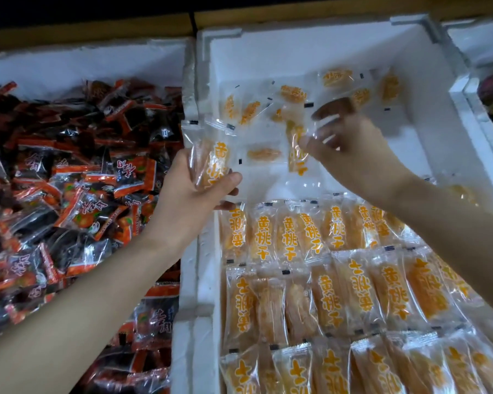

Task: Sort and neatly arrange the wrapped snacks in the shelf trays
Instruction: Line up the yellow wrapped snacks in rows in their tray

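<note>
A white foam tray [427, 115] holds clear-wrapped yellow peach snacks. Neat rows of these packets [319, 280] fill its near half, and several loose ones [268, 106] lie scattered at the far end. My left hand [191, 194] grips a small stack of the yellow packets [214, 163] at the tray's left wall. My right hand [350, 143] reaches over the loose pile and pinches one yellow packet [296, 149] by its wrapper.
To the left, another foam tray [83, 61] is heaped with red and black wrapped snacks [69, 180]. A third tray [473, 89] with dark snacks shows at the far right edge. A wooden shelf edge [97, 32] runs behind the trays.
</note>
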### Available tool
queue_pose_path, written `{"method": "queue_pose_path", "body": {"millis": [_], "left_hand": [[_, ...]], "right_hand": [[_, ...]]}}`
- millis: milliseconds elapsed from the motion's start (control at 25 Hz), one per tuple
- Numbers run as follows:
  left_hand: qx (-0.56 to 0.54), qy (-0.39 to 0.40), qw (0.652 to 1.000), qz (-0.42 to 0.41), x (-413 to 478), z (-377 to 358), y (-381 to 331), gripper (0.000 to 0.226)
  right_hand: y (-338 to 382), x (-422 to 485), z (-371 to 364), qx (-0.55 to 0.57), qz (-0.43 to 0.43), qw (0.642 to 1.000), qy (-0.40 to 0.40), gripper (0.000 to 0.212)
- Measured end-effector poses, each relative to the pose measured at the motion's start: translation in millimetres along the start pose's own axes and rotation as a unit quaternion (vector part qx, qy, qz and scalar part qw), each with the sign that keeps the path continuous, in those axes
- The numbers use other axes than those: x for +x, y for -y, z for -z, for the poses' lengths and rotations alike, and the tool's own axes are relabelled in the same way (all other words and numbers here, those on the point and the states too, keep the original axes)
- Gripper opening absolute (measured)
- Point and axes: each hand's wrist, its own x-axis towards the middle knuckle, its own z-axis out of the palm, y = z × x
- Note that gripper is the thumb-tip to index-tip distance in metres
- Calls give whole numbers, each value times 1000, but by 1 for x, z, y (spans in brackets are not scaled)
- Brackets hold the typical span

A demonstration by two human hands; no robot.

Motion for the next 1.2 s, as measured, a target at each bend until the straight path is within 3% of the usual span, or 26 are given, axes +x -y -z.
{"method": "queue_pose_path", "body": {"millis": [80, 200, 320, 480, 600, 680, 800, 960, 1080, 1200], "left_hand": [[0, -3, 1000, 9, -13, 8, 1, 37], [-8, -3, 1000, 12, -31, 14, 4, 33], [-2, -3, 1000, 4, -43, 15, 9, 33], [-9, 2, 1000, 16, -55, 14, 13, 41], [7, 19, 1000, 20, -69, 14, 15, 47], [-3, 57, 997, 44, -79, 12, 17, 53], [-21, 151, 986, 70, -98, 4, 15, 55], [-15, 199, 974, 105, -114, -12, 18, 49], [-73, 151, 970, 175, -109, -17, 24, 45], [-85, 115, 973, 180, -114, -19, 21, 35]], "right_hand": [[15, -34, -3, 90, -45, 991, 90, 17], [24, -86, -20, 48, -98, 969, 224, 13], [26, -115, -45, 23, -109, 956, 271, 14], [25, -123, -59, -34, -67, 963, 259, 27], [24, -125, -56, -107, -22, 972, 209, 45], [31, -125, -48, 7, -47, 988, 149, 34], [49, -128, -27, 233, -161, 949, 140, 11], [51, -141, -7, 216, -159, 943, 198, 7], [42, -141, 5, 270, -229, 924, 144, 16], [29, -140, 13, 306, -255, 911, 107, 20]]}}
